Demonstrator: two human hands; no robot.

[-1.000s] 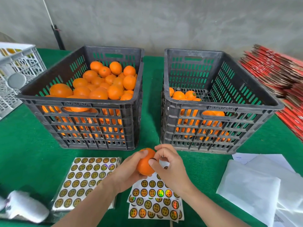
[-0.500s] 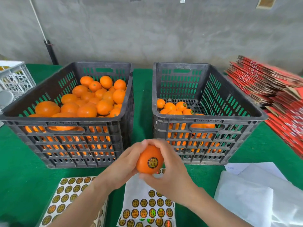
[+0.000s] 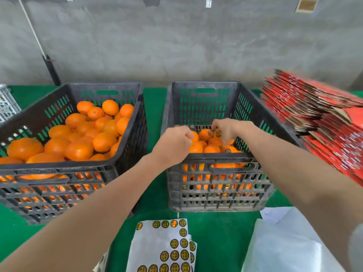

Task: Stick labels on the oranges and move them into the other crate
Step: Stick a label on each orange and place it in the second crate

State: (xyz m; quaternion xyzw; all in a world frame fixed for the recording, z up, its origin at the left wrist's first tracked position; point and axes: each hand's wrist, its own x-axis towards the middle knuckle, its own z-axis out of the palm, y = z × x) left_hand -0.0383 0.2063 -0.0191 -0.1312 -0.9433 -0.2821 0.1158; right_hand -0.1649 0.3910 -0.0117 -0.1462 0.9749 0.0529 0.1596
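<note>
Both of my hands reach over the near rim of the right black crate (image 3: 216, 157), which holds several labelled oranges. My right hand (image 3: 230, 128) points its fingers down and pinches a labelled orange (image 3: 217, 133) on top of that pile. My left hand (image 3: 173, 143) hovers just left of it with fingers curled; an orange (image 3: 194, 136) shows past its knuckles, and I see nothing held. Another labelled orange (image 3: 205, 134) lies between the hands. The left black crate (image 3: 59, 165) is piled with unlabelled oranges (image 3: 78, 149). Sticker sheets (image 3: 167, 246) lie on the green table below.
A stack of flat red cartons (image 3: 322, 122) leans close to the right crate's right side. White plastic bags and paper (image 3: 284, 246) lie at the front right. A white crate (image 3: 7, 104) stands at the far left. A grey wall is behind.
The labelled orange held in both hands above the sticker sheets has been carried forward into the right crate. Both hands now sit apart over the pile, and my view has tilted up.
</note>
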